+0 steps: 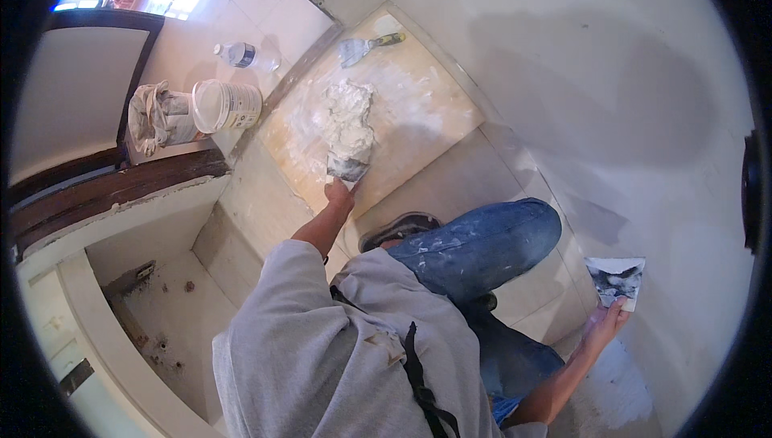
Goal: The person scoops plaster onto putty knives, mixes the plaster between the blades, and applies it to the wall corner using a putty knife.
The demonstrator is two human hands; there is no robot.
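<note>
My left hand [339, 194] is closed around a putty knife [348, 169], whose broad blade meets the near end of a heap of white putty [349, 112]. That heap lies on a square tan board [430, 145] smeared with white. Off to the right, my right hand [608, 322] grips a second scraper [618, 279] by its base; its wide blade carries dark and white smears and is held up close to the pale wall [643, 189]. Another putty knife [371, 47], with a yellow and black handle, rests on the far corner of the board.
Beyond a low threshold on the left are a white bucket [229, 106], a crumpled bag [157, 119] and a clear plastic bottle [245, 55]. A dark-framed door panel [84, 92] stands at far left. Lower left is a dirty recess [173, 309]. My bent knee [523, 229] sits between both hands.
</note>
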